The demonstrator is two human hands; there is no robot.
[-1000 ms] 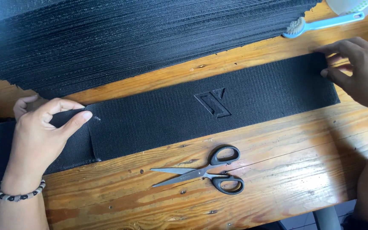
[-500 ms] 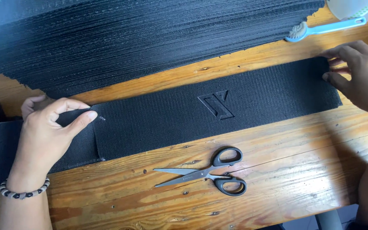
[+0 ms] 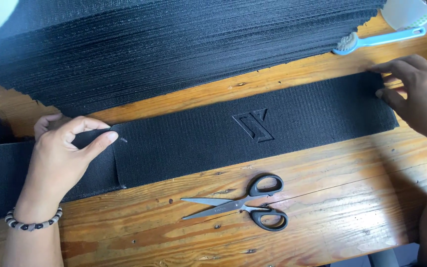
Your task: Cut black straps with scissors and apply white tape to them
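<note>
Both hands (image 3: 60,158) (image 3: 416,94) pin a ribbed black fabric strip (image 3: 253,131) on grainy wood (image 3: 332,198).

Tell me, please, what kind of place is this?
Probably a small textile or craft workshop. A wooden worktable holds a big stack of black fabric strips, one strip with an embossed emblem laid flat under both hands, and scissors.

A worn wooden plank tabletop (image 3: 352,198), honey-coloured and marked with knots and nail holes, fills the scene in bright daylight. A sliver of grey floor (image 3: 401,254) shows beyond its near edge at lower right.
</note>
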